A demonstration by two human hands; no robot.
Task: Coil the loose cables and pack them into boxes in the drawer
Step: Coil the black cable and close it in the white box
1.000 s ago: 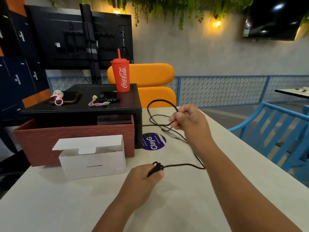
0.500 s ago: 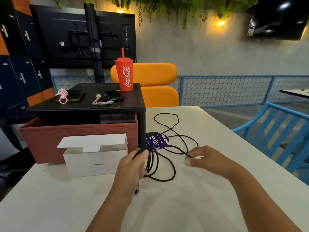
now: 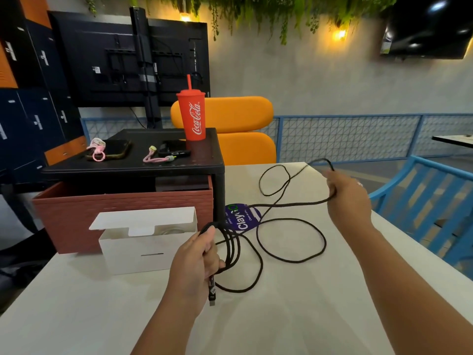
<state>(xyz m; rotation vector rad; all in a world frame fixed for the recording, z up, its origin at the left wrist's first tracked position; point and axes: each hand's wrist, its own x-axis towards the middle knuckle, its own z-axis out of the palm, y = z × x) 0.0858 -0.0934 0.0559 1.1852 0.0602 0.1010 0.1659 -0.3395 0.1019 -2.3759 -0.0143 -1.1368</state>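
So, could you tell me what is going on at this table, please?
A person is coiling a black cable. The left hand grips several gathered loops, its plug hanging below; the right hand holds a strand farther out. The rest lies loose on the white table, and the open white box stands nearby.

Two small amber wall lamps (image 3: 339,34) glow warmly high above both hands, tinting the grey concrete wall (image 3: 320,80) yellow. The matte white tabletop (image 3: 281,316) is softly, evenly lit, with faint shadow just under the left hand (image 3: 194,262). The right hand (image 3: 345,198) is smeared by motion, as is the thin black cable (image 3: 234,248) where it grips it. Ceiling lights glint in the glossy black screen (image 3: 430,26) far above that hand. Straight lines bow toward the edges.
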